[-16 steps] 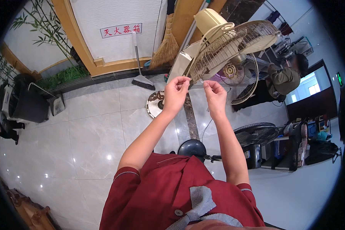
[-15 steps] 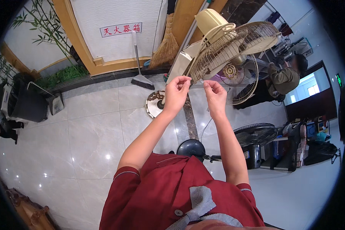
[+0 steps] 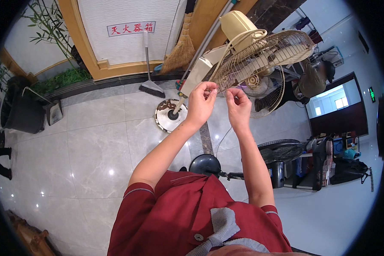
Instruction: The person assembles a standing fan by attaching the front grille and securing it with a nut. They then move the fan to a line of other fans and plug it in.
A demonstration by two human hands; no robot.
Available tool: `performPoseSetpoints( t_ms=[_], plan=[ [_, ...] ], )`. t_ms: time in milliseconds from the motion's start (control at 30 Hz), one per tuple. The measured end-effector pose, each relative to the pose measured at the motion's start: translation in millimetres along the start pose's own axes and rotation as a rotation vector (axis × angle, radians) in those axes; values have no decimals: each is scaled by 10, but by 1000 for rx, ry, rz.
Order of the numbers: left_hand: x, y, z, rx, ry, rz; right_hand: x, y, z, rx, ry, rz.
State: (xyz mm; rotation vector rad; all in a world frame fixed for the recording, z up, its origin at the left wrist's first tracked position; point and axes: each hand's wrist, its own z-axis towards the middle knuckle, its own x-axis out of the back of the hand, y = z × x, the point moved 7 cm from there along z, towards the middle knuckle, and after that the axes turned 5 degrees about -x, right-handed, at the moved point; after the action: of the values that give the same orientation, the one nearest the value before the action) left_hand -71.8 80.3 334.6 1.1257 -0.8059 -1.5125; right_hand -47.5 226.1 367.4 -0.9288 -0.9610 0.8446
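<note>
Pressed together, thumb to fingertip, in both left hand [image 3: 202, 104] and right hand [image 3: 239, 109], raised just apart at center frame before the wire cage [image 3: 271, 53] of a beige pedestal fan [image 3: 238, 32].

Too small to tell whether pinching anything, or whether touching the cage. Nearest, at bottom center: a red short-sleeved shirt [image 3: 170, 213] with a gray striped bow [image 3: 225, 226]. Beyond the fingertips, from center to upper right: the fan's cage, with a round white base [image 3: 163, 114], patched brown, on gray floor tiles [image 3: 98, 153] left of the hands. Right of center: a black fan [image 3: 279, 151]. Farther off, at upper center: a floor brush [image 3: 152, 88] and a straw broom [image 3: 181, 53]. At upper right, past the cage: a person [image 3: 312, 81] in dark clothing.
</note>
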Motion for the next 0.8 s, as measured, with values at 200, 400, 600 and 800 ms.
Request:
performPoseSetpoints(
  t_ms=[200,400,600,800],
  plan=[
    [12,139,27,-78,5,43,-37,-26,6,30,-16,-55],
    [25,160,63,-103,-12,104,-79,-42,11,7,-51,-66],
    [13,114,47,-90,-1,81,-122,-36,29,51,-49,-14],
    [-8,-48,23,41,-7,-81,-85,-21,-38,-9,-62,-26]
  ],
)
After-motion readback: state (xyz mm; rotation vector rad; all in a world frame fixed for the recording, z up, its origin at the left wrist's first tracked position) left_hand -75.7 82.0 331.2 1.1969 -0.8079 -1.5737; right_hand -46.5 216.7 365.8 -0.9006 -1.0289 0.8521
